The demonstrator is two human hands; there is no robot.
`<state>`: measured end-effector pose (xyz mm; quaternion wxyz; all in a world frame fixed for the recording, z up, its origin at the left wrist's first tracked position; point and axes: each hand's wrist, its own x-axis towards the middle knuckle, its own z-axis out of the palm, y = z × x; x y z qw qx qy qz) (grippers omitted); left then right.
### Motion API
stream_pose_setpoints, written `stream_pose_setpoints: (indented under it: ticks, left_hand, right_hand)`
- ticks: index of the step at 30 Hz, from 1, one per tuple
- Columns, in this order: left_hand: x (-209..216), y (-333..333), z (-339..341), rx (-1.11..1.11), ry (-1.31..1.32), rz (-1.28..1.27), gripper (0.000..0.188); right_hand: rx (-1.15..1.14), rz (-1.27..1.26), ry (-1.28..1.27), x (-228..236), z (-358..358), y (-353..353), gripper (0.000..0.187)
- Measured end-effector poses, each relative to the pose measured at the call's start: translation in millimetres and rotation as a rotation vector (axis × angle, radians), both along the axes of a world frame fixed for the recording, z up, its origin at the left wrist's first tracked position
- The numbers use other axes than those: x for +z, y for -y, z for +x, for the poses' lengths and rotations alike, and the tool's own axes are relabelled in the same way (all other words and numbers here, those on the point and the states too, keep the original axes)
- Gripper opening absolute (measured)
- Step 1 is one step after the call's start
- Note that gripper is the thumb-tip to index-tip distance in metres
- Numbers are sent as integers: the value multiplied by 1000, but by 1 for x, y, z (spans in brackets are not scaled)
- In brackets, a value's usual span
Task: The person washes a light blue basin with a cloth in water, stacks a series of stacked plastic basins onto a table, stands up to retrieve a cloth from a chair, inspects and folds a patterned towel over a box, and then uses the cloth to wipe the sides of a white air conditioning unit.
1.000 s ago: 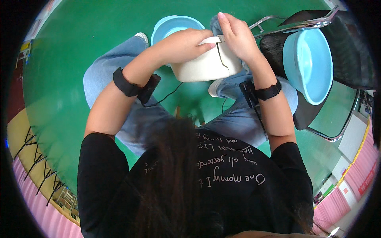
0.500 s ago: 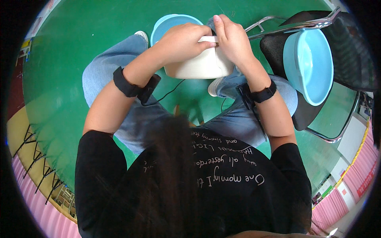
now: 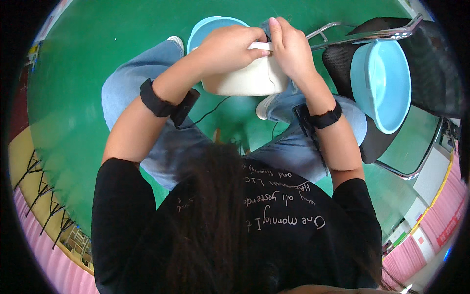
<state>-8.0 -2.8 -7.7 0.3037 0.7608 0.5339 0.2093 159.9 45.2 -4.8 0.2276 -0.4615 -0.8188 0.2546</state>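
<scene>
A cream-coloured plastic container (image 3: pixel 242 81) with a smooth curved side is held up in front of me, over the floor between my legs. My left hand (image 3: pixel 230 49) is closed at its upper edge, thumb and fingers pinching a narrow white strip (image 3: pixel 260 46) there. At the container's right end my right hand (image 3: pixel 293 51) is closed, its thumb pointing up and its fingers mostly hidden. A bit of blue-grey material (image 3: pixel 266 28) shows between the two hands; what it belongs to is unclear. The container's inside is out of sight.
A light-blue basin (image 3: pixel 215 24) stands on the green floor (image 3: pixel 122 24) behind my left hand. Another light-blue basin (image 3: pixel 391 88) rests tilted on a black chair (image 3: pixel 338 61) with chrome tubing, at my right. A thin dark cable (image 3: pixel 211 115) hangs near my left wrist strap (image 3: pixel 156 100).
Both hands keep their hold on the container. The container has shifted up very slightly, and the right hand has moved a touch to the right.
</scene>
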Motion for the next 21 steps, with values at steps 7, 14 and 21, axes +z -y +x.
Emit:
stream_pose_setpoints:
  ticks: [7,14,21]
  left_hand:
    - [5,1,1,13,-71,45,28]
    - [9,1,-3,-15,-89,7,26]
    - [18,0,-5,-68,-144,-52,25]
  right_hand:
    - [-5,-35,-9,-1,1,3,42]
    - [18,-94,-110,1,3,3,45]
    - [11,-124,-135,-1,2,2,45]
